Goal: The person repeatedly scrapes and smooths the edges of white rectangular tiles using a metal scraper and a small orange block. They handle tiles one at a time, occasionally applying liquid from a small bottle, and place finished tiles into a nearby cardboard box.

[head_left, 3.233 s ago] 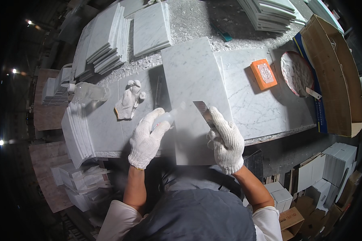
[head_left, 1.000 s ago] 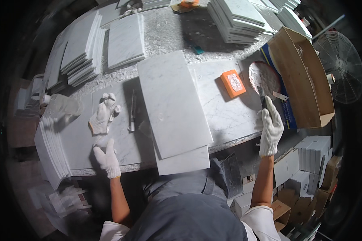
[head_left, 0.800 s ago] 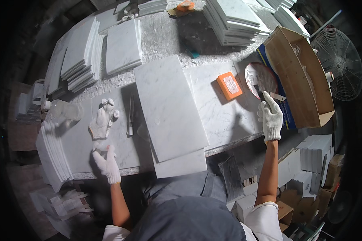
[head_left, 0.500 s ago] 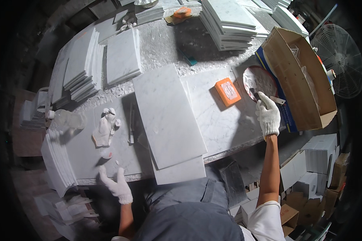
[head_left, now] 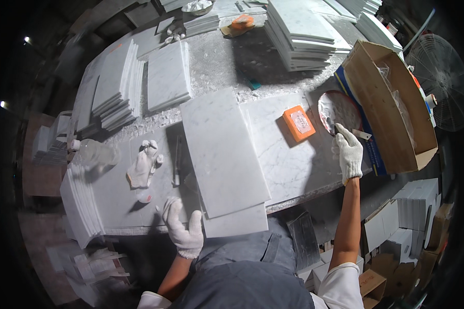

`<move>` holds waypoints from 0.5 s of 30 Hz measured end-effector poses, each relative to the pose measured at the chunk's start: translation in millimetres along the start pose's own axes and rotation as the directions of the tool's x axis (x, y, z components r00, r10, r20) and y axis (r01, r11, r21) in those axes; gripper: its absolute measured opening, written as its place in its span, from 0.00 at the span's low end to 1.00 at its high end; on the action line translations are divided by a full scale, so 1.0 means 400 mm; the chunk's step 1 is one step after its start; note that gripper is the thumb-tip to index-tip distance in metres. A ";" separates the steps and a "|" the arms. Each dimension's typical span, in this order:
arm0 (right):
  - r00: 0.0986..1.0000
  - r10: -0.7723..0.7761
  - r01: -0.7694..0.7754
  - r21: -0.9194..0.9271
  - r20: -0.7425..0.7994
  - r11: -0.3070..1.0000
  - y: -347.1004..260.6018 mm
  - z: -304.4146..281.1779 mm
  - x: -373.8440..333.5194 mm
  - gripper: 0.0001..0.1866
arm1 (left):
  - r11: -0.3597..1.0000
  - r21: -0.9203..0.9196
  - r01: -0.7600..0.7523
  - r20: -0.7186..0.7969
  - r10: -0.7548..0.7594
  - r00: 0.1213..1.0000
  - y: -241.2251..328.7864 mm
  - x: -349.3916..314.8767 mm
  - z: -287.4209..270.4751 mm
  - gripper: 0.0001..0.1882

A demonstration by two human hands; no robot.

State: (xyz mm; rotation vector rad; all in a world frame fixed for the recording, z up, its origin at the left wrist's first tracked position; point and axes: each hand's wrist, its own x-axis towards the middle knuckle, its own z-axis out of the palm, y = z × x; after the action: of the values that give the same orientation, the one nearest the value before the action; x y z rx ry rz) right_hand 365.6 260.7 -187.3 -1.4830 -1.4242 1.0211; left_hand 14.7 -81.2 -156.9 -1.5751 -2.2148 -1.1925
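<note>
Dusty desk [head_left: 211, 72]; stacked marble tiles [head_left: 224, 154] jut past front edge, room to R. Rnd dish [head_left: 320, 109] w/ white stuff [head_left: 340, 104]; R hand [head_left: 348, 154] part-curled at rim, can't tell grip. L hand [head_left: 184, 230] spread, looks empty, nr tiles.

The top tile [head_left: 226, 154] is white, faintly veined grey; the block [head_left: 298, 123], orange.

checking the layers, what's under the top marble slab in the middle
Another pale slab pokes out past the near edge of the top slab. Most of it, and whatever lies beneath, is covered.
</note>
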 end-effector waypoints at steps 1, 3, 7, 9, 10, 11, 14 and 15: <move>1.000 0.024 -0.024 0.015 -0.012 1.000 -0.012 0.001 -0.007 0.19 | 0.999 -0.039 -0.028 -0.001 0.028 1.000 0.010 0.008 0.005 0.29; 0.999 0.050 -0.049 0.063 -0.015 0.997 -0.051 0.006 -0.031 0.19 | 0.995 -0.080 -0.052 -0.002 0.052 0.999 0.028 0.021 0.016 0.24; 0.999 0.034 -0.038 0.109 0.039 0.993 -0.181 0.037 -0.118 0.21 | 0.987 -0.135 -0.093 0.062 0.102 0.993 0.050 0.042 0.025 0.22; 0.980 0.071 -0.099 0.147 0.188 0.984 -0.252 0.058 -0.191 0.23 | 0.981 -0.149 -0.124 0.080 0.137 0.987 0.053 0.055 0.028 0.20; 0.960 0.117 -0.153 0.125 0.253 0.980 -0.282 0.076 -0.224 0.24 | 0.981 -0.158 -0.113 0.085 0.127 0.988 0.054 0.062 0.030 0.17; 0.939 0.117 -0.164 0.122 0.324 0.979 -0.307 0.101 -0.253 0.25 | 0.978 -0.173 -0.116 0.113 0.137 0.984 0.054 0.068 0.029 0.16; 0.834 0.171 -0.261 0.101 0.524 0.960 -0.357 0.182 -0.324 0.22 | 0.967 -0.204 -0.151 0.107 0.175 0.979 0.055 0.082 0.033 0.14; 0.802 0.150 -0.264 0.117 0.578 0.957 -0.366 0.211 -0.339 0.22 | 0.970 -0.196 -0.147 0.099 0.168 0.981 0.055 0.083 0.033 0.13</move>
State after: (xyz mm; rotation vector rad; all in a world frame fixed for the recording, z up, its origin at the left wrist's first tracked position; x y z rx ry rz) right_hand 233.2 130.7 -75.5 -1.2614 -1.5148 1.8018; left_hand 23.3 -45.5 -136.4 -1.8985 -2.0462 -1.3276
